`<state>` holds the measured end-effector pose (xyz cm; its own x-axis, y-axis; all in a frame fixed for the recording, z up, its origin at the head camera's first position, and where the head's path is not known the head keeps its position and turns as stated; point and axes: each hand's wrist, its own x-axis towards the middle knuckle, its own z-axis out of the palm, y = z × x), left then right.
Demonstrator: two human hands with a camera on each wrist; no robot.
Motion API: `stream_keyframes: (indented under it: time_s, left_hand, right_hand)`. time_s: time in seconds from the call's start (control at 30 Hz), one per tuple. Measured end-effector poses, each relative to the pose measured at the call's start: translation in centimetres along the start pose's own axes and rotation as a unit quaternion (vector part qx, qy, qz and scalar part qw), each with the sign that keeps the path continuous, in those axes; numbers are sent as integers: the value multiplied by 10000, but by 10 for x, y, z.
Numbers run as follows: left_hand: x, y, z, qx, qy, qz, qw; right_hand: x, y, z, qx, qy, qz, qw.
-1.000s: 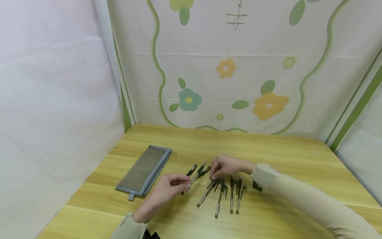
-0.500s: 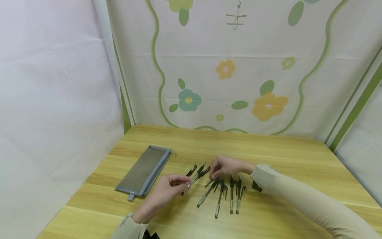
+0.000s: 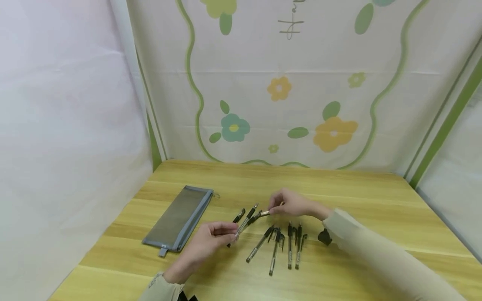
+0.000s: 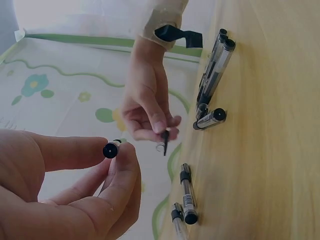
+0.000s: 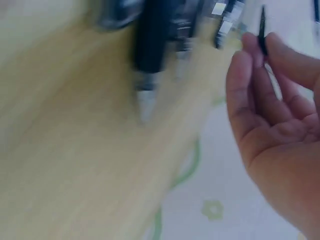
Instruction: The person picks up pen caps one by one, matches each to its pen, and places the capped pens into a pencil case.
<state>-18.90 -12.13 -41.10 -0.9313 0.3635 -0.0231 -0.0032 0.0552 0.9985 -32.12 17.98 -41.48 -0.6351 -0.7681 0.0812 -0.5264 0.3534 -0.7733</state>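
Observation:
In the head view my left hand [image 3: 216,236] pinches an uncapped gel pen [image 3: 250,214] by its rear end, tip pointing up and away. The left wrist view shows the pen's black end plug [image 4: 110,150] between thumb and fingers. My right hand [image 3: 291,205] pinches a clear pen cap with a black clip [image 4: 165,142], held near the pen's tip end. Two capped pens lie beyond the left hand, one black pen [image 3: 239,215] partly behind it. In front of the right hand, several uncapped pens [image 3: 276,254] lie on the table with loose caps [image 3: 303,239] beside their tips.
A grey mesh zip pouch [image 3: 178,219] lies flat on the wooden table [image 3: 339,259], left of the pens. White cloth walls [image 3: 260,54] with printed flowers enclose the table at the back and sides.
My right hand has lifted a cap from beside the leftmost uncapped pen and shifted slightly up and right. The left hand keeps its hold on the pen. The head view has shifted a little.

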Motion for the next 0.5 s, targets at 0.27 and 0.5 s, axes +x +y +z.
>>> stream_keyframes:
  time_s: [0.27, 0.5]
  left_hand:
    - [-2, 8, -3, 22, 22, -8, 10000]
    - [1, 16, -3, 372, 67, 119, 9992]
  right_hand:
    - [-43, -33, -12, 244, 1598, 772, 9838]
    - [-78, -60, 2, 979, 2583, 1152, 9542]
